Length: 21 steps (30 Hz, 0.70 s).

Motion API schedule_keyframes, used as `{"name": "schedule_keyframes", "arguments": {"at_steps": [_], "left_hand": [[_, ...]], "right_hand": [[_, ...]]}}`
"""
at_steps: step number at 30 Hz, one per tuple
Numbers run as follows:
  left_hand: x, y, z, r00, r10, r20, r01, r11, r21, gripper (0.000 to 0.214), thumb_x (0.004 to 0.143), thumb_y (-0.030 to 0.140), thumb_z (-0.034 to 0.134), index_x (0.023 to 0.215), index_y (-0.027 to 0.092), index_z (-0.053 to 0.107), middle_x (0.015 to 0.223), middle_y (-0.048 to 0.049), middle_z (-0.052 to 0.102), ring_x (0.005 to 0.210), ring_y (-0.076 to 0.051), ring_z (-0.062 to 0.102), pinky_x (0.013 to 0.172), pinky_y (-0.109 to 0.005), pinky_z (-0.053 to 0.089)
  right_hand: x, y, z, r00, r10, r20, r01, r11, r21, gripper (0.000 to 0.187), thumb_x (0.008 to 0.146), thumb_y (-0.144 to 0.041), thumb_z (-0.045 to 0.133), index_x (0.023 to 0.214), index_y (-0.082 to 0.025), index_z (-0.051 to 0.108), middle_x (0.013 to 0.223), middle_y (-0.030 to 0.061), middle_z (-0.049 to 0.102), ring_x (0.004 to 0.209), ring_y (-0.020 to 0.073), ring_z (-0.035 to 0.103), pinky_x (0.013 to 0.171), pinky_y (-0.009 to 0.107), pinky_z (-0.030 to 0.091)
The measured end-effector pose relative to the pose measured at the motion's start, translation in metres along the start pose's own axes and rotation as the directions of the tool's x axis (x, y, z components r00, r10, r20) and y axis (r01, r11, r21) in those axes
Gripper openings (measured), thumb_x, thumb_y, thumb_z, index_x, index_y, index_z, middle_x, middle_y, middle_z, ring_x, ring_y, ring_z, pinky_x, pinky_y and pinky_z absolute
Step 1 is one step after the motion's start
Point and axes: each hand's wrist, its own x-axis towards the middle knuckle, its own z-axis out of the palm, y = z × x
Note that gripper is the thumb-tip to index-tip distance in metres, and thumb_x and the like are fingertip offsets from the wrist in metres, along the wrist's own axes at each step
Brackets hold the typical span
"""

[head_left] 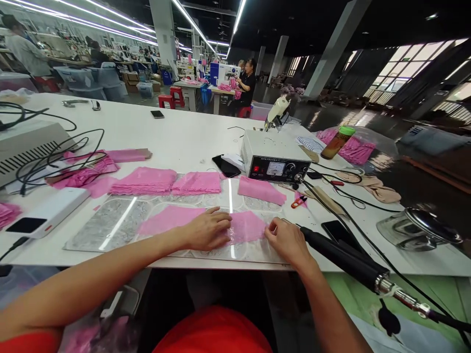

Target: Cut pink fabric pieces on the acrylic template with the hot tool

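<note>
A pink fabric piece [248,226] lies across a glossy clear-topped board [125,220] in front of me. My left hand [209,228] rests on its middle with the fingers stretched out, covering part of the cloth. At the right end, my right hand [285,238] has its fingertips pinched together on the cloth's edge. Just right of that hand lies a black pen-like tool [342,255] with a cable, its tip partly behind my fingers. Beyond the board's middle are two stacks of pink fabric [143,181] and a separate pink piece [261,190].
A control box [275,169] with a dial stands behind. Orange thread snips [299,201], dark phones [344,235] and a glass pot [415,228] are on the right. Cables and a white device [55,211] occupy the left. A person [248,83] sits at a sewing machine farther off.
</note>
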Motion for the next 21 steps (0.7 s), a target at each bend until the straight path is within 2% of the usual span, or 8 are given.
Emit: {"name": "schedule_keyframes", "arguments": {"at_steps": [4, 6, 8, 10, 13, 17, 21], "left_hand": [[-0.006, -0.005, 0.002, 1.000, -0.022, 0.020, 0.021, 0.999, 0.045, 0.029, 0.094, 0.033, 0.053, 0.119, 0.021, 0.062, 0.129, -0.0118, 0.063, 0.123, -0.026, 0.056, 0.112, -0.049, 0.032], [-0.006, -0.008, 0.001, 0.999, -0.036, 0.039, 0.034, 0.998, 0.046, 0.024, 0.094, 0.032, 0.054, 0.113, 0.022, 0.065, 0.128, -0.0105, 0.063, 0.122, -0.025, 0.057, 0.112, -0.048, 0.031], [0.001, -0.014, -0.003, 0.996, -0.072, 0.048, 0.070, 0.997, 0.037, 0.018, 0.094, 0.028, 0.055, 0.104, 0.021, 0.068, 0.122, -0.0084, 0.066, 0.115, -0.023, 0.060, 0.109, -0.043, 0.035], [0.015, -0.022, -0.006, 0.992, -0.123, 0.033, 0.122, 0.992, 0.038, 0.016, 0.094, 0.022, 0.053, 0.097, 0.020, 0.069, 0.111, -0.0071, 0.068, 0.104, -0.020, 0.064, 0.100, -0.036, 0.043], [0.051, -0.038, -0.007, 0.979, -0.204, -0.005, 0.204, 0.978, 0.050, 0.019, 0.093, 0.017, 0.050, 0.096, 0.018, 0.069, 0.101, -0.0078, 0.067, 0.092, -0.019, 0.064, 0.084, -0.031, 0.049], [0.101, -0.057, -0.001, 0.961, -0.278, -0.012, 0.278, 0.958, 0.073, 0.014, 0.092, 0.019, 0.057, 0.100, 0.016, 0.068, 0.103, -0.0084, 0.065, 0.095, -0.020, 0.063, 0.086, -0.034, 0.051], [0.131, -0.069, 0.008, 0.940, -0.340, 0.021, 0.336, 0.935, 0.110, 0.024, 0.094, 0.031, 0.060, 0.111, 0.014, 0.062, 0.113, -0.0082, 0.062, 0.102, -0.021, 0.061, 0.089, -0.042, 0.053]], "right_hand": [[-0.005, 0.004, 0.000, 0.998, -0.021, 0.051, 0.026, 0.995, -0.092, 0.010, 0.079, -0.026, 0.056, 0.071, -0.023, 0.062, 0.060, 0.0060, 0.065, 0.053, 0.0185, 0.057, 0.054, 0.030, 0.020], [-0.005, 0.009, 0.001, 0.997, -0.020, 0.080, 0.027, 0.996, -0.090, 0.012, 0.080, -0.027, 0.055, 0.070, -0.024, 0.061, 0.061, 0.0062, 0.066, 0.053, 0.0194, 0.057, 0.054, 0.030, 0.020], [-0.001, 0.014, 0.000, 0.997, -0.009, 0.071, 0.010, 1.000, -0.017, 0.012, 0.081, -0.029, 0.055, 0.070, -0.024, 0.060, 0.061, 0.0048, 0.067, 0.054, 0.0197, 0.058, 0.054, 0.030, 0.022], [0.007, 0.019, -0.002, 1.000, 0.010, 0.016, -0.012, 0.994, 0.111, 0.012, 0.081, -0.030, 0.054, 0.071, -0.024, 0.059, 0.062, 0.0028, 0.067, 0.056, 0.0191, 0.059, 0.055, 0.029, 0.027], [0.020, 0.024, -0.006, 0.995, 0.045, -0.084, -0.016, 0.948, 0.317, 0.013, 0.080, -0.032, 0.052, 0.072, -0.024, 0.058, 0.064, 0.0003, 0.067, 0.060, 0.0177, 0.061, 0.058, 0.028, 0.034], [0.035, 0.030, -0.005, 0.993, 0.076, -0.095, -0.027, 0.902, 0.430, 0.015, 0.079, -0.034, 0.052, 0.070, -0.024, 0.059, 0.063, -0.0002, 0.067, 0.061, 0.0174, 0.062, 0.061, 0.028, 0.039], [0.047, 0.043, -0.001, 0.992, 0.091, -0.086, -0.036, 0.868, 0.495, 0.019, 0.078, -0.038, 0.052, 0.068, -0.023, 0.060, 0.061, 0.0002, 0.066, 0.059, 0.0168, 0.061, 0.061, 0.028, 0.041]]}}
